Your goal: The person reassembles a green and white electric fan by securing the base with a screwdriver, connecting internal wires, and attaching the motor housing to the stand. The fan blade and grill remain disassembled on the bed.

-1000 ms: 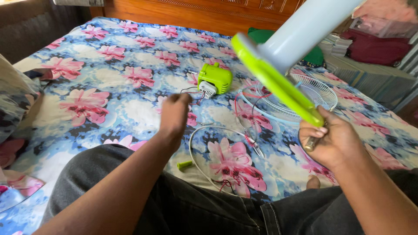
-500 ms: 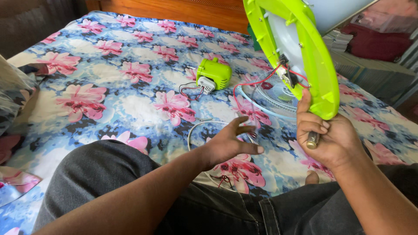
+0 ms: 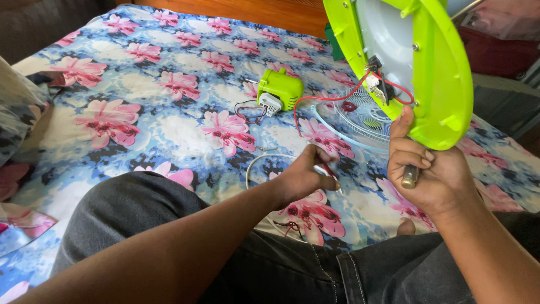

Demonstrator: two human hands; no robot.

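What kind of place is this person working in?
Probably a bedroom at home: the person sits on a bed with a flowered sheet, a wooden headboard stands behind it, and a pillow lies at the left.

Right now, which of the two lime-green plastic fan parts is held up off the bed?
The large round lime-green plastic fan base, tilted up by the right hand, underside and red wires showing. The small lime-green motor housing lies on the floral bedsheet.

Floral bedsheet point(image 3: 140, 112) underneath; green motor housing point(image 3: 279, 90) at its middle, wire fan grille point(image 3: 360, 118) just right of motor, wooden headboard point(image 3: 270, 11) beyond.
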